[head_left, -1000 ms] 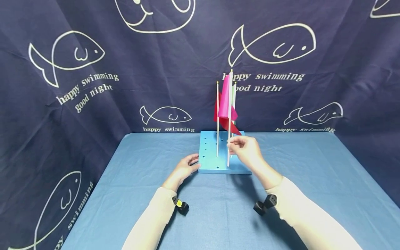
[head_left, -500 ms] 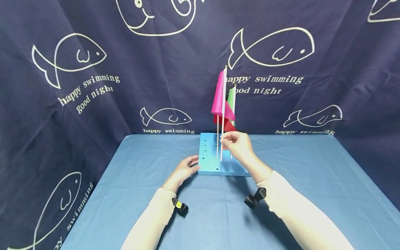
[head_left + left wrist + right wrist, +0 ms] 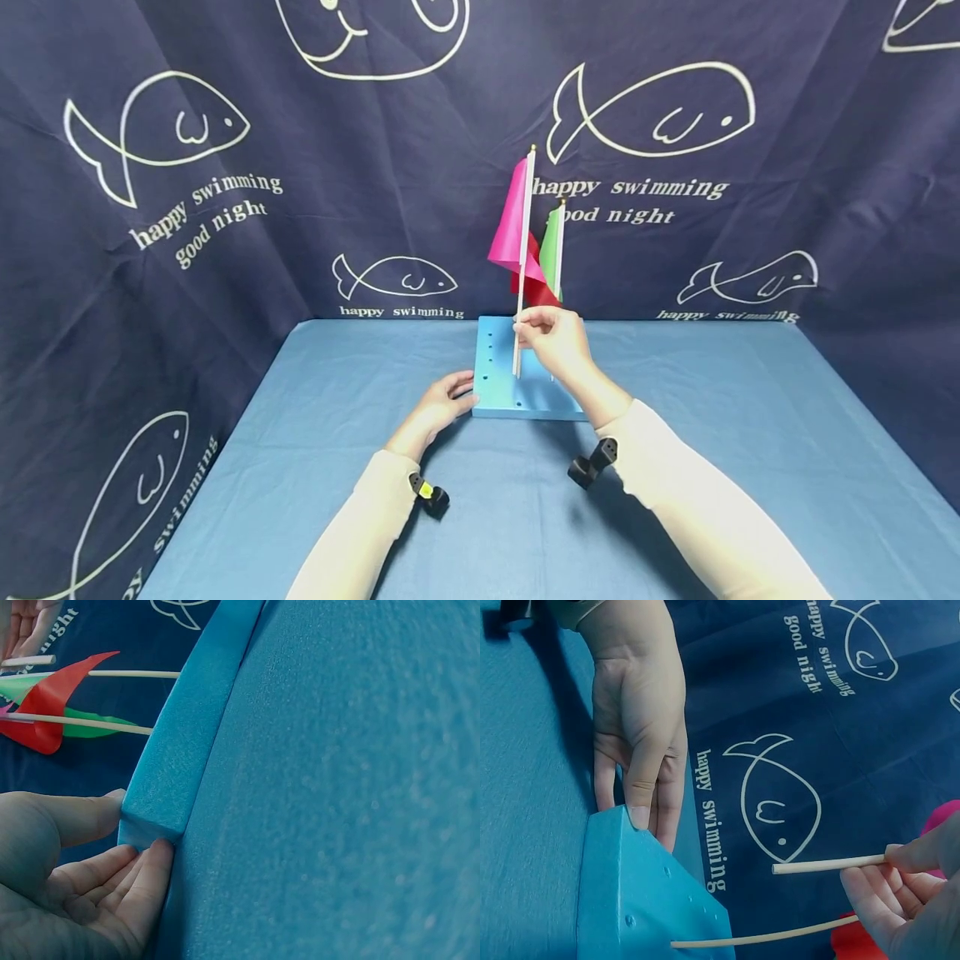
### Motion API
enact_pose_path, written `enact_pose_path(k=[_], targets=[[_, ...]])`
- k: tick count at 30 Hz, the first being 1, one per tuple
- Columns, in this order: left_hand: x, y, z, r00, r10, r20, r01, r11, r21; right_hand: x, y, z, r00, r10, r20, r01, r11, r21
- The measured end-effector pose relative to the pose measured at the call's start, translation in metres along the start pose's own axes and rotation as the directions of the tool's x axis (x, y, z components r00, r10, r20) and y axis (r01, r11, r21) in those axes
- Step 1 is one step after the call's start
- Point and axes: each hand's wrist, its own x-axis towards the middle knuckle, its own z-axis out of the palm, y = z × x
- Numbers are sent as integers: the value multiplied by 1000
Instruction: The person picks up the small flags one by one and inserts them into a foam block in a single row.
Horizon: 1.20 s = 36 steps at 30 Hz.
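Observation:
My right hand (image 3: pixel 553 337) pinches the thin pole of a pink flag (image 3: pixel 512 217) between thumb and fingertips, above a blue board (image 3: pixel 491 392) with holes. In the right wrist view, the pole's lower end (image 3: pixel 780 868) hangs free, apart from the board. A red flag (image 3: pixel 542 287), partly behind the pink one, and a green flag (image 3: pixel 551 242) stand upright in the board. At the board's left side rests my left hand (image 3: pixel 438 408). Its thumb touches the upper corner and its fairly straight fingers (image 3: pixel 154 877) touch the side, as the left wrist view shows.
The board stands on a blue cloth-covered table (image 3: pixel 480 500), near its back edge. Behind hangs a dark blue curtain (image 3: pixel 412 167) with white fish drawings and lettering. More holes show along the board's left part. A small black camera sits on each wrist.
My right hand has moved left with the pink flag, bringing its pole over to the red flag's pole. The green flag has come into fuller view. My left hand stays at the board.

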Motion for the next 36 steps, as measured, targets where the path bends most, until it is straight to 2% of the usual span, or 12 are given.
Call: enact_pose_path(k=[13,19,22,27,28,36], targets=[[1,0,0,1000,-8,-14,8,1000,9,9,4,21,995,-71,-66,73,997,27],[0,1,-3,1000,-6,-19,7,1000,18,14,9,32,994,-82,-69,86,994,63],[-4,5,-4,1000,-6,-16,7,1000,25,15,12,36,995,-80,-67,83,996,42],[-3,4,-4,1000,-14,-24,15,999,36,18,20,43,992,-106,-69,105,994,-11],[1,0,-5,1000,-13,-27,14,999,34,19,22,45,990,-117,-73,116,993,-22],[1,2,-2,1000,-8,-18,8,1000,9,21,32,56,982,-156,-106,149,986,-70]])
